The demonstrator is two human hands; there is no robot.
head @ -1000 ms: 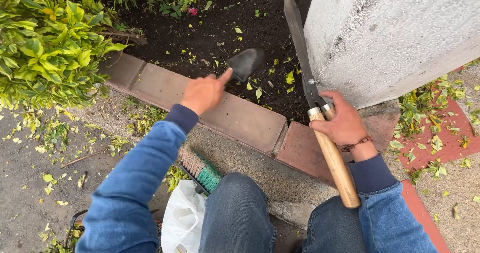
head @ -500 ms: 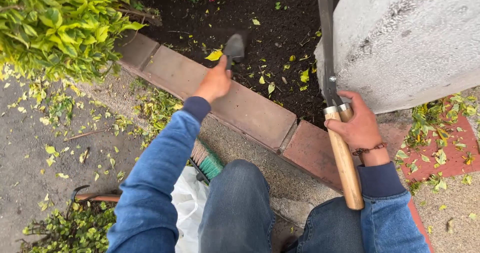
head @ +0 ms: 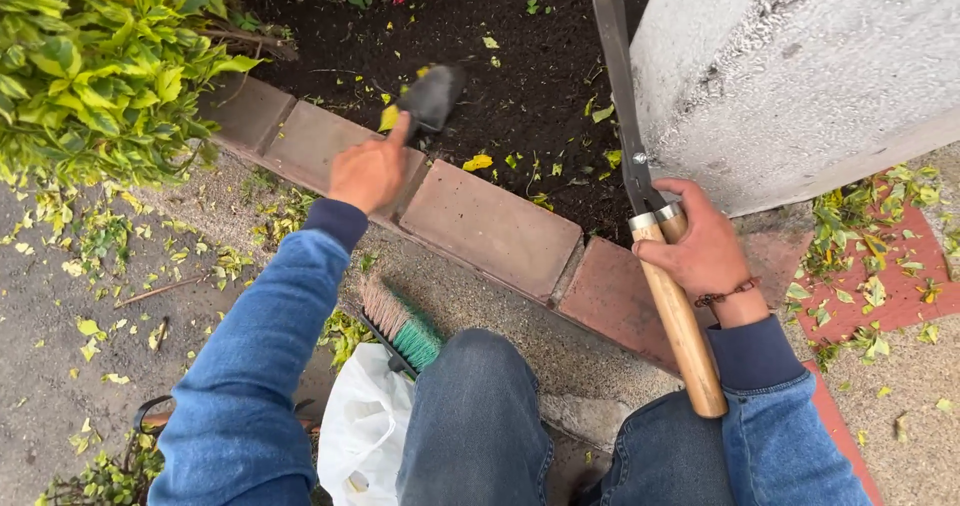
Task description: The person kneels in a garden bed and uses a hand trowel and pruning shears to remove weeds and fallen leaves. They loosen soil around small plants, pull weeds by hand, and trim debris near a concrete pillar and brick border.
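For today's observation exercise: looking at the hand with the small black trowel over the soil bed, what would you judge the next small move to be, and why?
Probably a short scoop or flick with the trowel toward the brick edging. The left hand holds its blade low over the dark soil, a yellow leaf sits at the blade's edge, and more clipped leaves lie scattered close by. The right hand only holds the hedge shears upright, shut.

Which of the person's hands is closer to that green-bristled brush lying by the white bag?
Left. The left hand, holding a small black trowel, is over the brick edging straight above the brush. The right hand, gripping the wooden-handled shears, is further off to the side.
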